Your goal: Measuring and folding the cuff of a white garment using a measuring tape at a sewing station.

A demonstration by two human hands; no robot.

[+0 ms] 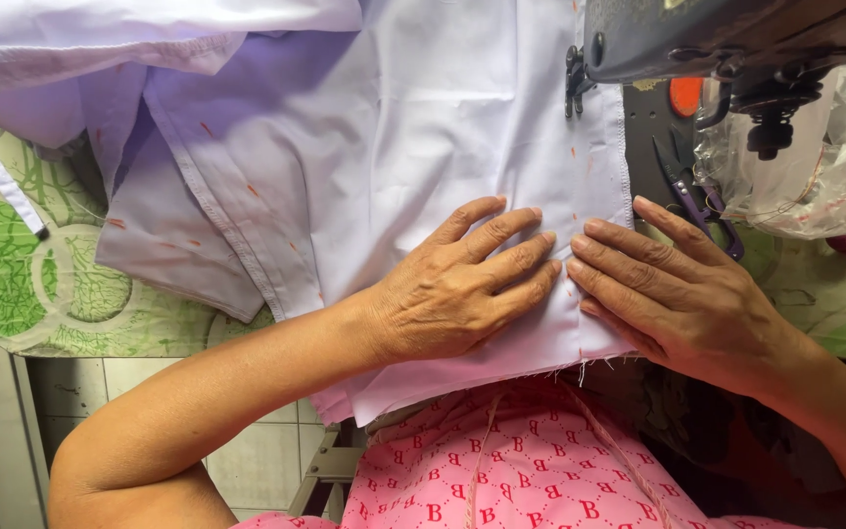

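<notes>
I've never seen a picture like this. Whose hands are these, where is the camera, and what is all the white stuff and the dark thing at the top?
The camera sits on the person's head and looks down, so you see their own two arms. The left hand and the right hand both lie flat, fingers spread, pressing on a white cloth; neither grips anything. The cloth looks like a shirt, with small orange marks on it. The dark thing at the top right is a sewing machine, and the cloth's edge runs under it. Beside it lies a pair of small scissors and a clear plastic bag. The table has a green patterned cover. The pink patterned fabric at the bottom is the person's clothing.
</notes>
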